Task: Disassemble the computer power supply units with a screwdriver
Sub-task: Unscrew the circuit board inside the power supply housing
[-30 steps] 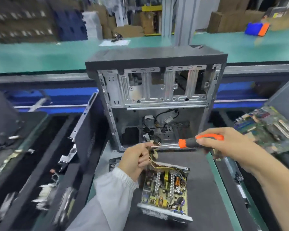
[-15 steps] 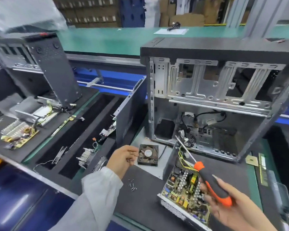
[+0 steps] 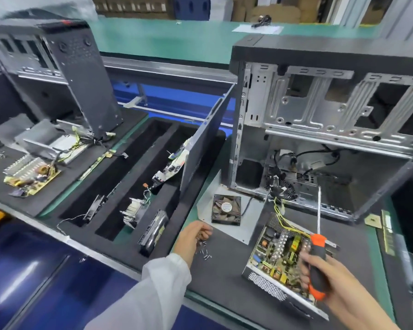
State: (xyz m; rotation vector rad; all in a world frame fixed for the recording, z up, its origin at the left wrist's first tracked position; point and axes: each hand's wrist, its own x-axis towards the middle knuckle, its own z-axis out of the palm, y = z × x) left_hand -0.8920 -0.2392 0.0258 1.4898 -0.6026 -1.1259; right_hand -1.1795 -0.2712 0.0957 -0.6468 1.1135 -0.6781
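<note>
An opened power supply unit [image 3: 275,260] lies on the dark mat, its circuit board exposed and yellow wires running up to the computer case [image 3: 320,129]. My right hand [image 3: 329,282] grips an orange-and-black screwdriver [image 3: 318,265] over the unit, shaft pointing up and away. My left hand [image 3: 192,236], in a white sleeve, hovers with loosely curled fingers over a small pile of screws [image 3: 205,252] on the mat. The removed metal cover [image 3: 208,198] with its fan [image 3: 226,210] lies between the hand and the case.
A black foam tray [image 3: 119,177] with slots holding a heatsink, boards and a drive sits left. A side panel [image 3: 200,148] leans against the case. Further left stand another case [image 3: 81,75] and a stripped circuit board [image 3: 31,178]. A memory stick [image 3: 387,231] lies right.
My view swung left. My left hand left the screwdriver tip and dropped to the screw pile on the mat. My right hand brought the screwdriver down over the unit, shaft now upright.
</note>
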